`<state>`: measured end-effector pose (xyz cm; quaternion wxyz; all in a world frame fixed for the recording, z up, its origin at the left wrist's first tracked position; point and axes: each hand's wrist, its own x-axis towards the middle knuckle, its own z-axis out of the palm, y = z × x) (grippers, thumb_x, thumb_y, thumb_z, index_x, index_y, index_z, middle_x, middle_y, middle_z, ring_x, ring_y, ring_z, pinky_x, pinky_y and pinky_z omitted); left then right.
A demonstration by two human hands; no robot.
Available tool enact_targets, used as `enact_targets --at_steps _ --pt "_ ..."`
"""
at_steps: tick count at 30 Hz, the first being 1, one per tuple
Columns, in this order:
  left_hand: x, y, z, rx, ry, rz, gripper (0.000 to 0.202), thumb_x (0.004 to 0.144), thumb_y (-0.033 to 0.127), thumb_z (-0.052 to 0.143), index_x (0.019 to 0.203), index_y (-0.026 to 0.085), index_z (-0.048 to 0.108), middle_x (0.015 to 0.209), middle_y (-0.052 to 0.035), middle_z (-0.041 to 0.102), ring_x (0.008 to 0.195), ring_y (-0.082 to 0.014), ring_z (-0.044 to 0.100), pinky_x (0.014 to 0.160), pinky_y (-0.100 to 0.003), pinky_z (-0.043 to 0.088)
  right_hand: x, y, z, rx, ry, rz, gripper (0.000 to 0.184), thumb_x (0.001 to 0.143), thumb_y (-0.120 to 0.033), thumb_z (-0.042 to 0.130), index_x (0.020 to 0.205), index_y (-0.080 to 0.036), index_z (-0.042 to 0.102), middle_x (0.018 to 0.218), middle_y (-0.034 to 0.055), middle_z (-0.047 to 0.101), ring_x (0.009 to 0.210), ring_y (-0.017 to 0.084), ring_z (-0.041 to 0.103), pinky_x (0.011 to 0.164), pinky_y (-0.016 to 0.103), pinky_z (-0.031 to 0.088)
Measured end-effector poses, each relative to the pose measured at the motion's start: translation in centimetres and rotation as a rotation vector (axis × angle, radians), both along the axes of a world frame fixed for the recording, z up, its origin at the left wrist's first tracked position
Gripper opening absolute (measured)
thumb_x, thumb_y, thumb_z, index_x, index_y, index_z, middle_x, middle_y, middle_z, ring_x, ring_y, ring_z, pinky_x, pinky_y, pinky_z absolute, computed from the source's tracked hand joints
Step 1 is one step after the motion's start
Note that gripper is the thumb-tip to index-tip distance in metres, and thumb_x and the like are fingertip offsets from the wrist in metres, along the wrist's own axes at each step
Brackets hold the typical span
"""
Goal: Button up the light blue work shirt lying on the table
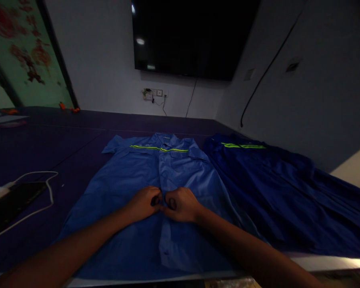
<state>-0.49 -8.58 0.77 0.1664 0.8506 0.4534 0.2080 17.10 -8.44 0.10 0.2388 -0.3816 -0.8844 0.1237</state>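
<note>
A blue short-sleeved work shirt (117, 196) with a yellow-green stripe across the chest lies front up before me, its collar pointing away. My left hand (146, 203) pinches the front placket around the middle of the shirt. Close against it, my right hand (181, 204) also has thumb and fingers closed on the placket. The fingertips of both hands nearly meet; whatever button sits between them is hidden. Further up the placket, some buttons show. Below the hands the lower front edge hangs slightly apart.
A darker blue garment (276, 184) with yellow-green stripes lies on the right. On the left are a black phone-like slab (21, 200) and a white cable (51, 192) on the dark purple surface (75, 140). A large black screen (192, 36) hangs on the wall behind.
</note>
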Motion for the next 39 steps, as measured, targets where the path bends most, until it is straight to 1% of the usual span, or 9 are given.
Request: enact_targets --at_steps 4,10,19,27,30,32,36,39 --pt "0.05 -0.15 0.11 -0.009 -0.043 -0.014 0.005 0.063 0.013 0.056 0.067 0.016 0.057 0.063 0.0023 0.054 0.063 -0.0099 0.049 0.058 -0.020 0.035 0.10 0.17 -0.10 0.006 -0.010 -0.015 0.014 0.064 -0.024 0.061 0.055 -0.019 0.052 0.048 -0.0054 0.052 0.045 0.010 0.050 0.043 0.020 0.024" --pt "-0.11 -0.10 0.12 -0.056 -0.103 -0.011 0.004 0.062 0.013 0.053 0.065 0.015 0.054 0.062 0.0027 0.055 0.059 -0.0082 0.048 0.054 -0.018 0.034 0.29 0.30 -0.16 -0.037 0.038 -0.032 0.007 0.063 -0.018 0.055 0.058 -0.019 0.050 0.048 -0.0060 0.050 0.044 0.009 0.048 0.043 0.020 0.025" --pt "-0.16 -0.16 0.44 -0.058 -0.189 0.016 0.002 0.064 0.016 0.053 0.063 0.014 0.053 0.058 0.0031 0.053 0.056 -0.0077 0.047 0.053 -0.018 0.035 0.39 0.28 -0.12 -0.103 0.139 -0.019 0.006 0.064 -0.016 0.054 0.062 -0.019 0.050 0.049 -0.0069 0.050 0.045 0.009 0.049 0.043 0.019 0.025" --pt "-0.17 -0.29 0.51 -0.014 -0.157 0.005 0.002 0.064 0.016 0.055 0.063 0.015 0.054 0.059 0.0024 0.054 0.056 -0.0085 0.048 0.054 -0.019 0.035 0.59 0.50 -0.28 -0.158 0.198 0.019 0.008 0.072 -0.025 0.056 0.067 -0.018 0.057 0.051 -0.0044 0.053 0.046 0.010 0.050 0.043 0.019 0.027" --pt "-0.20 -0.32 0.56 -0.010 -0.146 -0.007 0.001 0.064 0.015 0.054 0.063 0.015 0.055 0.059 0.0024 0.055 0.057 -0.0084 0.048 0.054 -0.019 0.035 0.75 0.64 -0.22 -0.185 0.204 0.036 0.007 0.071 -0.020 0.053 0.069 -0.018 0.060 0.053 -0.0038 0.056 0.049 0.011 0.052 0.045 0.019 0.030" --pt "-0.21 -0.32 0.57 -0.006 -0.143 -0.013 0.002 0.063 0.014 0.054 0.063 0.015 0.055 0.060 0.0024 0.055 0.057 -0.0082 0.048 0.054 -0.019 0.035 0.81 0.74 -0.24 -0.201 0.209 0.052 0.011 0.070 -0.016 0.051 0.070 -0.018 0.061 0.055 -0.0036 0.058 0.051 0.011 0.053 0.047 0.019 0.033" --pt "-0.18 -0.23 0.52 -0.009 -0.144 -0.005 0.003 0.062 0.014 0.053 0.063 0.014 0.056 0.060 0.0023 0.057 0.055 -0.0077 0.048 0.052 -0.018 0.035 0.69 0.86 -0.43 -0.154 0.203 0.047 0.012 0.065 -0.011 0.051 0.067 -0.017 0.062 0.053 -0.0044 0.057 0.048 0.010 0.052 0.046 0.017 0.032" --pt "-0.21 -0.13 0.44 -0.040 -0.149 0.006 0.004 0.063 0.017 0.054 0.063 0.014 0.058 0.060 0.0018 0.058 0.055 -0.0078 0.049 0.052 -0.018 0.036 0.53 0.82 -0.54 -0.109 0.178 0.024 0.011 0.062 -0.010 0.054 0.066 -0.017 0.061 0.051 -0.0053 0.055 0.045 0.008 0.051 0.044 0.016 0.031"
